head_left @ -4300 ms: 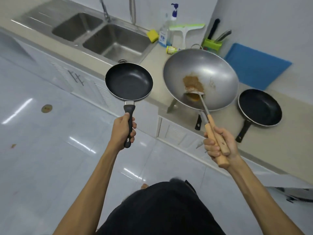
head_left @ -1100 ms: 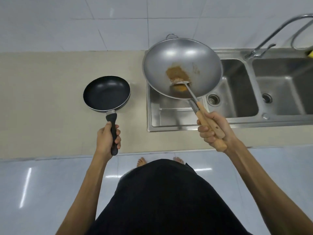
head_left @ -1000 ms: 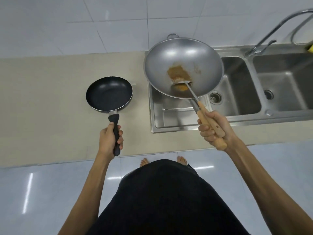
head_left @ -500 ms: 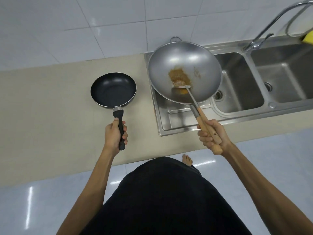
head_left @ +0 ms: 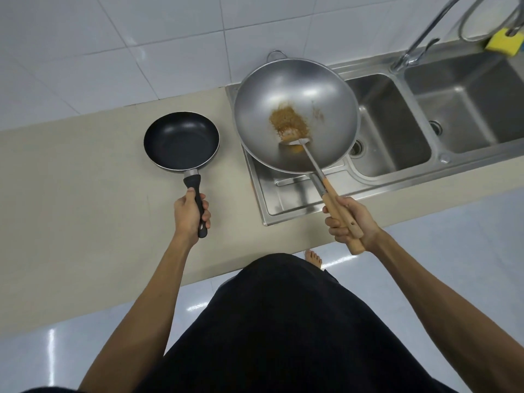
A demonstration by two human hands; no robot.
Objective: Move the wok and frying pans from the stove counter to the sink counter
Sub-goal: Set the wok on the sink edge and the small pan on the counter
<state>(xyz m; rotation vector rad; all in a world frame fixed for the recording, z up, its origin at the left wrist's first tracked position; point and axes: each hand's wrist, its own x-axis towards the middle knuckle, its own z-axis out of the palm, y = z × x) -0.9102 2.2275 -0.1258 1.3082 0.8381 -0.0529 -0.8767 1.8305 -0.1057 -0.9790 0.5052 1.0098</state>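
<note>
A small black frying pan hangs over the beige sink counter, and my left hand grips its black handle. A large steel wok with brown residue and a metal spatula in it is held over the sink's draining board. My right hand is closed around the wooden handles of the wok and the spatula together. Whether either pan touches the surface below cannot be told.
A double steel sink lies to the right, with a curved tap and a yellow sponge behind it. A white tiled wall runs along the back. Glossy floor lies under my bare foot.
Since 4.3 s ago I have carried both pans from the stove counter to the counter left of the sink. In the last second both pans have come slightly lower and closer to the surface.
</note>
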